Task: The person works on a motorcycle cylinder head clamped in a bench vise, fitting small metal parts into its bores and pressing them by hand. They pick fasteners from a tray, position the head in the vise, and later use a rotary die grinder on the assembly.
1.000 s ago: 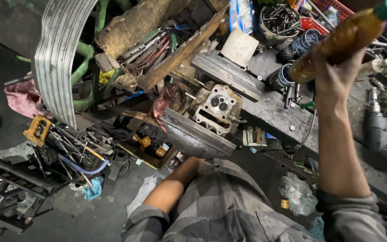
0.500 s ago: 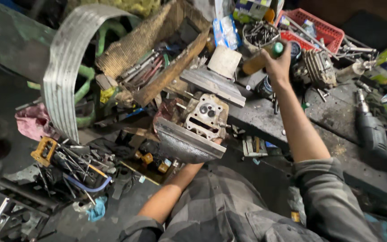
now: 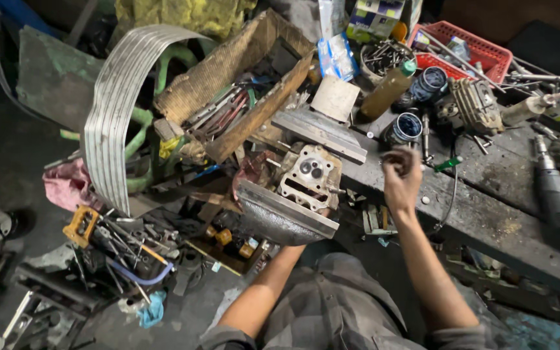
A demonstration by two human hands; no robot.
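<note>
Landmark: cylinder head (image 3: 309, 176), pale cast metal with two round ports, sitting at the near edge of the bench (image 3: 487, 214).

Left hand: hidden beneath the grey metal tray (image 3: 280, 217) that lies under the cylinder head; only the forearm shows, running up to the tray's underside. Cannot tell whether it is open or closed.

Right hand (image 3: 402, 176): raised over the bench, right of the cylinder head and apart from it. Fingers curled loosely inward, nothing visibly gripped. It is nearest the blue can (image 3: 404, 128), just beyond its fingertips.

Bottle (image 3: 389, 89), brown with green cap: beyond and right of the cylinder head, standing tilted on the bench, free of either hand.

Around:
- Wooden box (image 3: 241, 84) of tools, behind and left of the cylinder head.
- Ribbed metal strip (image 3: 115, 123), bent into an arch, far left.
- Red basket (image 3: 481, 48), far right corner beyond.
- Drill (image 3: 559, 194), well right, lying on the bench.
- Flat steel bar (image 3: 319, 133), just behind the cylinder head.
</note>
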